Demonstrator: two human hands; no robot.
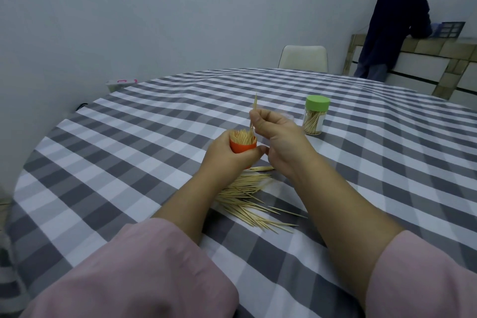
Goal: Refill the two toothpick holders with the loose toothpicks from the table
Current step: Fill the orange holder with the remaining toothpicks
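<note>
At about nine o'clock from the table's middle, just past the far-left edge, a white box with pink clips (pixel 121 84) sits low against the wall. The round table (pixel 103 152) wears a grey-and-white checked cloth.

Near the centre, the left hand (pixel 227 155) curls its fingers around the orange holder (pixel 243 146), lifting it clear of the cloth; the holder is open-topped and packed with upright toothpicks. Directly at its three o'clock, the right hand (pixel 278 134) pinches a single toothpick (pixel 254 113) between thumb and forefinger, the stick standing nearly upright with its lower end at the holder's mouth.

At six o'clock from both hands, between the two forearms, a pile of loose toothpicks (pixel 253 199) lies fanned across the cloth, some reaching toward the right forearm. Both arms show pink sleeves (pixel 144 273) pushed up.

At about two o'clock from the right hand stands the green-lidded holder (pixel 315 115), a clear jar with its cap on and filled with toothpicks, upright on the cloth and apart from the hands.

Beyond the table at twelve o'clock is a pale chair (pixel 303 57). At the far right, a person in dark clothing (pixel 392 23) leans at a tiled counter (pixel 433 59).
</note>
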